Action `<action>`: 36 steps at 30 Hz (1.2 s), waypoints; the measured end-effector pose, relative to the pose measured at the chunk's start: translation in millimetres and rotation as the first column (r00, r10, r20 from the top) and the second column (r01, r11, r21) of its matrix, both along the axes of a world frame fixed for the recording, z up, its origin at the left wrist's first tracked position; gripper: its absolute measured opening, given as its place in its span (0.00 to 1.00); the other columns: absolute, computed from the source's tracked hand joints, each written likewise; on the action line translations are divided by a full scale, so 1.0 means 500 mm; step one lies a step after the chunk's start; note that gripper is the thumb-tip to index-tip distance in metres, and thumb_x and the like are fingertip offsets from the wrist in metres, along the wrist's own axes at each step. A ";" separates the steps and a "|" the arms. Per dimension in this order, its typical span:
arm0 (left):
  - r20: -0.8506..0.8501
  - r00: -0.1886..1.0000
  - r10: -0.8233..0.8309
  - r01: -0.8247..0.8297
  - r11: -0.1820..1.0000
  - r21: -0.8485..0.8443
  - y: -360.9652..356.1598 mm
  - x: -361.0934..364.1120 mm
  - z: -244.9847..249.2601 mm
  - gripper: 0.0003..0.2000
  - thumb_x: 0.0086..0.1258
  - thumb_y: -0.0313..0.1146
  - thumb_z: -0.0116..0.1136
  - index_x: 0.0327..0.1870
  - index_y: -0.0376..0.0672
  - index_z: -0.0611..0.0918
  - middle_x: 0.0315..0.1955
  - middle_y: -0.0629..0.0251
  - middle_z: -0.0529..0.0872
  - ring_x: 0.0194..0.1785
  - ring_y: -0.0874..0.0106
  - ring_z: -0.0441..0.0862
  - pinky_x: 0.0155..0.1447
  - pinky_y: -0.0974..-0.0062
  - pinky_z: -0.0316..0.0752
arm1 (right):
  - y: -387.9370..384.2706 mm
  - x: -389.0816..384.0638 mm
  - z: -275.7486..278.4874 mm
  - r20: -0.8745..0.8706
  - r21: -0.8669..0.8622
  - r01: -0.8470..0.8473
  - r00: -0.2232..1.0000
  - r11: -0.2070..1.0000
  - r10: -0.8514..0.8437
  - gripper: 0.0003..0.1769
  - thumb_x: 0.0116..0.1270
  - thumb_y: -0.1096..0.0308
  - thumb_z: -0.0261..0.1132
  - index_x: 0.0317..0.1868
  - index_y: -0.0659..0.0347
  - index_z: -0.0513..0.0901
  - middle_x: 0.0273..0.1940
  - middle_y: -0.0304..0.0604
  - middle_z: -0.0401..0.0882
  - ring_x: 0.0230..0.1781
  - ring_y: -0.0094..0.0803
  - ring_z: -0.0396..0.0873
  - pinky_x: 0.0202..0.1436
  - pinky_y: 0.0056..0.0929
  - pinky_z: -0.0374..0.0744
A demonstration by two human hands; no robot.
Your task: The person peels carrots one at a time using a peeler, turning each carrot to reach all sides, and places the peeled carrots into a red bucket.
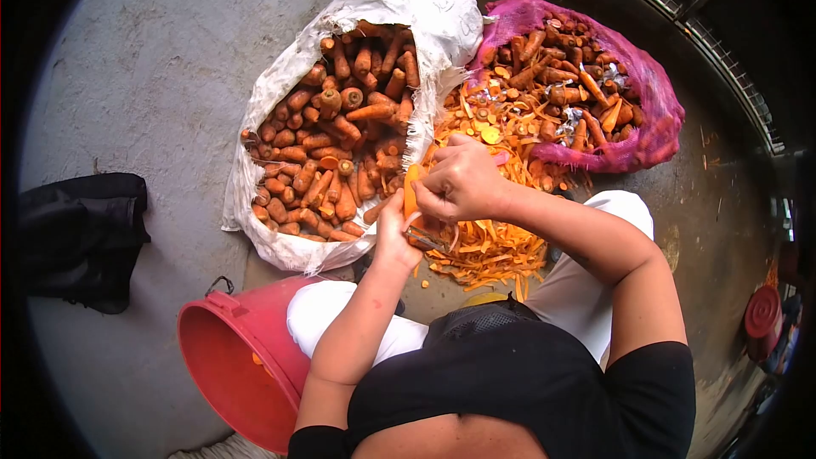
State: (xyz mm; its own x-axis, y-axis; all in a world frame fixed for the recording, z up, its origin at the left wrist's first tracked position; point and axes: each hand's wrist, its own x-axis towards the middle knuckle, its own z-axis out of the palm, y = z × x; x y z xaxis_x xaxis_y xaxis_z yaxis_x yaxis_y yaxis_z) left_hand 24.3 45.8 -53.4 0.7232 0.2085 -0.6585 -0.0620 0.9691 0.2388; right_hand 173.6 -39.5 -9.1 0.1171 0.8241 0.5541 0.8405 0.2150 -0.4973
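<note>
A peeled orange carrot (411, 190) is held upright between my two hands, beside the edge of the white sack. My left hand (396, 234) is closed around its lower part. A peeler-like tool (427, 240) shows just below, near the left fingers; its grip is partly hidden. My right hand (461, 180) is closed at the carrot's right side, with fingers bent; whatever is inside them is hidden. Under the hands lies a heap of orange peelings (493, 251). Unpeeled carrots (327, 140) fill the open white sack (285, 59) to the left.
A pink mesh sack (659, 119) with carrots and scraps lies at the upper right. The red bucket (242, 310) is tipped toward the lower left, beside my leg. Dark cloth (81, 234) lies on the far-left floor. A red round object (762, 312) stands at the right edge.
</note>
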 end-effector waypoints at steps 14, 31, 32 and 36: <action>-0.026 0.999 -0.018 0.021 0.992 0.125 -0.017 -0.008 0.032 0.18 0.78 0.44 0.36 0.56 0.41 0.72 0.45 0.62 0.80 0.46 0.70 0.82 0.50 0.68 0.80 | 0.013 -0.005 -0.013 -0.078 -0.005 -0.046 0.996 0.999 0.045 0.19 0.56 0.63 0.62 0.08 0.52 0.72 0.11 0.37 0.69 0.15 0.36 0.67 0.24 0.35 0.62; 0.109 0.956 -0.273 0.232 0.928 0.292 -0.042 -0.036 0.122 0.20 0.78 0.46 0.36 0.56 0.40 0.72 0.40 0.55 0.81 0.31 0.68 0.82 0.31 0.71 0.82 | 0.027 0.198 -0.106 0.151 -0.481 0.522 0.841 0.704 -0.520 0.21 0.62 0.53 0.53 0.17 0.50 0.85 0.13 0.41 0.77 0.16 0.35 0.77 0.42 0.31 0.73; 0.086 0.963 -0.257 0.221 0.930 0.295 -0.037 -0.035 0.122 0.21 0.78 0.47 0.35 0.56 0.39 0.72 0.39 0.56 0.81 0.32 0.68 0.82 0.32 0.71 0.82 | 0.028 0.204 -0.111 0.175 -0.437 0.572 0.811 0.694 -0.558 0.21 0.62 0.53 0.53 0.17 0.50 0.86 0.13 0.41 0.77 0.16 0.35 0.78 0.39 0.32 0.75; 0.040 0.989 -0.145 0.130 0.957 0.259 -0.017 -0.025 0.101 0.21 0.78 0.48 0.37 0.55 0.38 0.73 0.36 0.58 0.81 0.35 0.68 0.82 0.37 0.68 0.83 | 0.039 0.169 -0.073 -0.142 -0.404 0.493 0.798 0.771 -0.585 0.21 0.61 0.52 0.55 0.17 0.52 0.85 0.12 0.41 0.76 0.13 0.34 0.77 0.25 0.33 0.76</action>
